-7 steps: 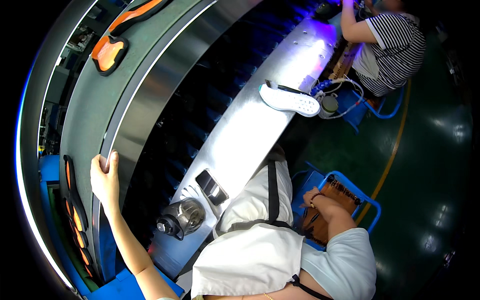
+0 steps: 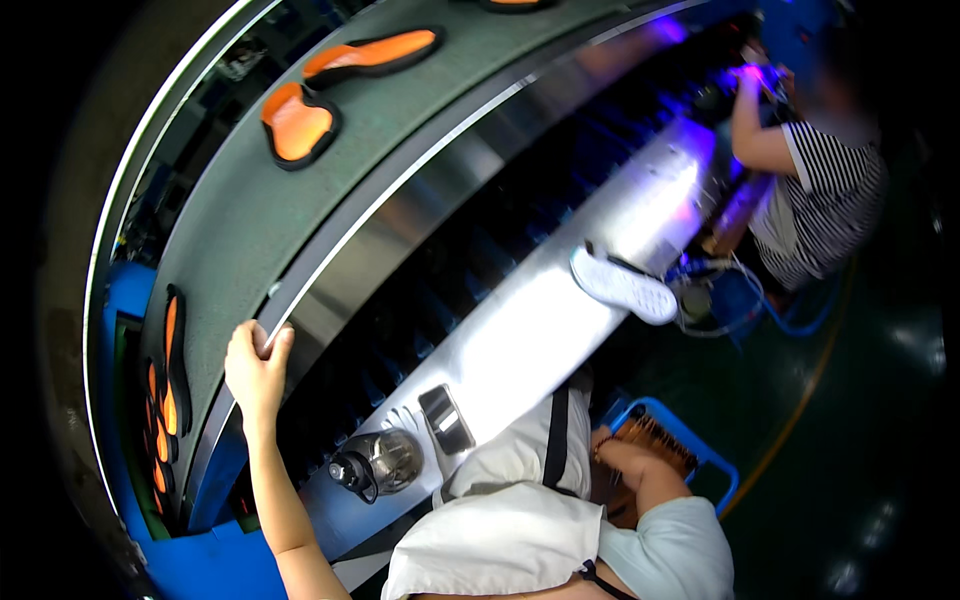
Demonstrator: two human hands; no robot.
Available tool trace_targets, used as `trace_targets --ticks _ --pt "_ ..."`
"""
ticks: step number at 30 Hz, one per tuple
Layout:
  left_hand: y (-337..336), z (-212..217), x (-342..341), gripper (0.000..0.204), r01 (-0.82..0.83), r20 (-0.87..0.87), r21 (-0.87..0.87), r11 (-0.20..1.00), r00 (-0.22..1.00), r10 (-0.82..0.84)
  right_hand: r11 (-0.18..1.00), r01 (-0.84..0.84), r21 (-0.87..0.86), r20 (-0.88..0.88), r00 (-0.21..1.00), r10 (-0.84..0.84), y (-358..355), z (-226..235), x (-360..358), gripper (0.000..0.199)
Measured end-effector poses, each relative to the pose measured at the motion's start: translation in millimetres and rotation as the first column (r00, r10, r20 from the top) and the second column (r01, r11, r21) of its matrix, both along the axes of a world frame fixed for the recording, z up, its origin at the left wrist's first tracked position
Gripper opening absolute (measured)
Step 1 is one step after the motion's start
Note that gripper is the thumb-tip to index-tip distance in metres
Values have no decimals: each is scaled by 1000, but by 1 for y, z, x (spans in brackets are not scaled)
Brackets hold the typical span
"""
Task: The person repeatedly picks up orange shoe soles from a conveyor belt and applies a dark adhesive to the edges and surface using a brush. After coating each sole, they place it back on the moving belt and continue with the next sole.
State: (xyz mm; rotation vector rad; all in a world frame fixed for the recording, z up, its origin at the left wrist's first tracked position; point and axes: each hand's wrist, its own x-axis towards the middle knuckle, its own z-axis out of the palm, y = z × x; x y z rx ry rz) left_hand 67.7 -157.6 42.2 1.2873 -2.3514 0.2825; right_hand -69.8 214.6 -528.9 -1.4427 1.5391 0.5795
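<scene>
My left hand [image 2: 257,368] is closed over the metal side rail [image 2: 330,272] of a green conveyor belt [image 2: 225,235], with the thumb on the near side. Down at my right side, my right hand [image 2: 604,446] is by the wooden seat of a blue-framed stool [image 2: 690,440]; its fingers are too hidden to read. A white shoe sole [image 2: 625,286] lies across the far part of the bright metal bench [image 2: 520,345]. Closer to me on the bench are a phone [image 2: 446,418] and a dark transparent bottle [image 2: 392,458] with a black cap.
Orange shoe parts with black rims [image 2: 300,125] ride on the belt, and several more [image 2: 172,365] are at its left end. A co-worker in a striped shirt [image 2: 835,205] sits at the far right under violet light. A yellow line [image 2: 800,410] runs along the green floor.
The view has swung, so the belt, bench and co-worker appear lower and farther right. My left hand keeps its grip on the rail, and my right hand remains by the stool.
</scene>
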Motion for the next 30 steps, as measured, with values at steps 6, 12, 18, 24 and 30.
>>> trace_targets --ticks 6,12,18,24,30 --pt "4 -1 20 41 -15 -20 -3 1000 1000 15 930 -106 -353 56 989 134 -11 106 -52 35" --pt "-2 -8 13 31 -81 -131 -32 996 989 76 921 68 -385 -30 996 -86 6 174 -153 30" --pt "6 -5 0 25 -247 -160 -115 962 961 227 546 828 -131 342 554 -759 2 147 -257 16" --pt "-1 -9 -6 22 -146 -162 -271 951 981 104 132 886 444 230 30 -973 -20 190 -291 26" --pt "3 -19 -1 21 -297 -531 -242 924 837 130 202 770 605 373 -51 -926 -15 208 -287 43"
